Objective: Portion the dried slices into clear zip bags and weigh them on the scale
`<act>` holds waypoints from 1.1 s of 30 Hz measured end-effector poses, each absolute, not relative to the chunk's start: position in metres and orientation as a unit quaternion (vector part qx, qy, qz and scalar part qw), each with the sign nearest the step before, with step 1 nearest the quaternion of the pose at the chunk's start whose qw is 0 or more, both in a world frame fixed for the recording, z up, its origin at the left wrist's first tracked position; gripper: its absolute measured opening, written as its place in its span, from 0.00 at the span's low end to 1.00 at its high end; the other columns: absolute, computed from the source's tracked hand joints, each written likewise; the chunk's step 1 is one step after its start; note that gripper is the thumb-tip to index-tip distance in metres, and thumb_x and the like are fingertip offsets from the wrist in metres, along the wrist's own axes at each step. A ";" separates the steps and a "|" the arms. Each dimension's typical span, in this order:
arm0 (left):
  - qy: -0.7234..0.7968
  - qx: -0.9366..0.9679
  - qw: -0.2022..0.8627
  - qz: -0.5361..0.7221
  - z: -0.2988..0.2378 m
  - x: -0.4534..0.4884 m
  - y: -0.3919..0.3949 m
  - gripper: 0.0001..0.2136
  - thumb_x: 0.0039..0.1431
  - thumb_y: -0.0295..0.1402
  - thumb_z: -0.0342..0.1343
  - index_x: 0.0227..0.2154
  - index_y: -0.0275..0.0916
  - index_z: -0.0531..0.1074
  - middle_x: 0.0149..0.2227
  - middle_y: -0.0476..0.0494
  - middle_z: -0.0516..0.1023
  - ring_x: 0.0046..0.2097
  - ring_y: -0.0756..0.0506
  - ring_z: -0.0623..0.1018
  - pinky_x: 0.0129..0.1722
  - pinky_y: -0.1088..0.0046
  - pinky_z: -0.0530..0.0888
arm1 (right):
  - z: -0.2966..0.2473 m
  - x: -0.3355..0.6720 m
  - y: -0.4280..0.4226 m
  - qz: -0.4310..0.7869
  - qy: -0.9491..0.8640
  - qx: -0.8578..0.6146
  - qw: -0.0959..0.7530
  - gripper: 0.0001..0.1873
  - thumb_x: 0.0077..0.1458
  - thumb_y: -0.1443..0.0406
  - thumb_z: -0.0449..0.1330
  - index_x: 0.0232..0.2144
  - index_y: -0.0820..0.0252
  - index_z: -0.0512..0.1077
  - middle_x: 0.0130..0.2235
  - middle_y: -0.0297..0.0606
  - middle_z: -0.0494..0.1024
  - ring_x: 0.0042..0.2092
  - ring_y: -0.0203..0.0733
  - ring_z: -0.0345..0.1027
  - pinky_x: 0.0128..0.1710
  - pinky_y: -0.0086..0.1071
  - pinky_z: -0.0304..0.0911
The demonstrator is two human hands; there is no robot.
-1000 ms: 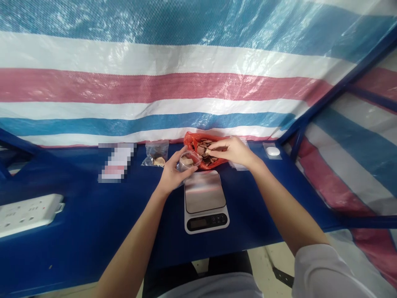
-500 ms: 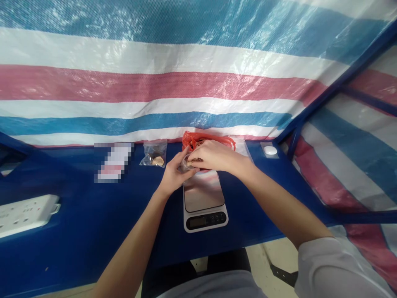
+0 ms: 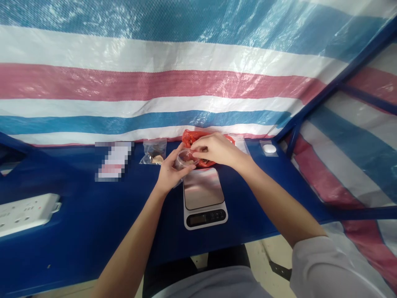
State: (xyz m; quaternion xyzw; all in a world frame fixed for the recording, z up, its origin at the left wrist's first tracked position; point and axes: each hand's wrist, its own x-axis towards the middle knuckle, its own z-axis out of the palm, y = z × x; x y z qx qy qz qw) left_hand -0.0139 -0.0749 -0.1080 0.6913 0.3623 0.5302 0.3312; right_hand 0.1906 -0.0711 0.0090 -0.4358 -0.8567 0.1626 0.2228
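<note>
My left hand (image 3: 169, 173) is wrapped round a small clear plastic cup (image 3: 182, 162), tilted slightly, with some pale pieces in the bottom. My right hand (image 3: 221, 150) is just right of the cup's rim, fingers bent and pinched together; whatever is between the fingertips is too small to make out. Behind and below that hand lies an open red plastic bag (image 3: 190, 135), its dark contents mostly hidden. A white kitchen scale (image 3: 204, 189) with a shiny plate and a dark display panel sits nearer to me, with nothing on its plate.
On the blue table (image 3: 102, 223) are a clear zip bag (image 3: 155, 150) with a tan piece inside, a blurred-out card (image 3: 117, 161), and a white power strip (image 3: 27, 212). A white round item (image 3: 269, 148) in a small bag lies right. A striped tarp (image 3: 161, 87) hangs behind.
My right hand has come up out of the cup's mouth to its right side. The cup has moved slightly left in my left hand, and its opening is now visible.
</note>
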 end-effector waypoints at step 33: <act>0.358 0.815 0.220 0.399 -0.088 0.005 -0.097 0.32 0.56 0.42 0.63 0.63 0.39 0.68 0.51 0.38 0.79 0.47 0.39 0.79 0.47 0.63 0.77 | -0.025 0.209 -0.121 0.225 -0.787 -0.479 0.318 0.08 0.59 0.60 0.65 0.36 0.54 0.84 0.33 0.34 0.83 0.38 0.40 0.75 0.41 0.32 0.66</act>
